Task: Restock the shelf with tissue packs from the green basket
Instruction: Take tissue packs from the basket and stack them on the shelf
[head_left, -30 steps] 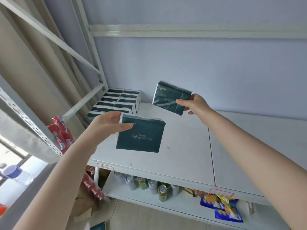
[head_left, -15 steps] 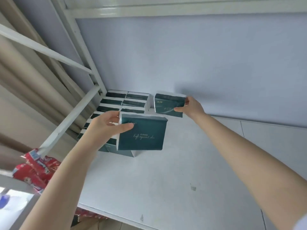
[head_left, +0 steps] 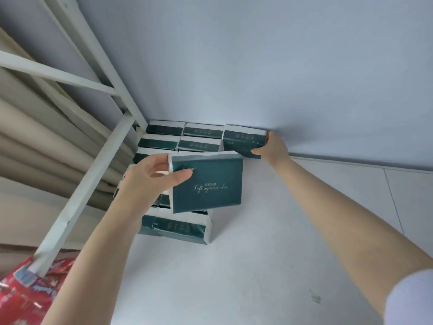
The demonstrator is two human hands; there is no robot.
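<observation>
Dark green film with white edges wraps every tissue pack in view. The left hand [head_left: 150,181] grips one of them, the held pack [head_left: 210,184], with the thumb across its front face and the fingers curled behind its left edge. This pack stands upright in the air, its pale script facing the camera, and it hides part of the stacked packs [head_left: 182,137] behind it.

The stacked packs fill the corner of the white shelf [head_left: 257,266], at about eleven o'clock from the middle of the view, in rows running from the pale wall [head_left: 257,66] toward the front. A front pack [head_left: 178,227] lies at six o'clock of the held one.

The right hand [head_left: 274,146] reaches out to twelve o'clock and clasps the back pack [head_left: 241,141], thumb on its front and fingers over its right end. That pack sits against the wall, just beside the rear row on its three o'clock side. Whether its underside touches the shelf cannot be told.

A white metal frame [head_left: 89,184] slants along the nine o'clock side, with a beige curtain [head_left: 35,141] beyond it. Red packets [head_left: 25,294] show at seven o'clock, and a pale sleeve [head_left: 412,299] at four o'clock
</observation>
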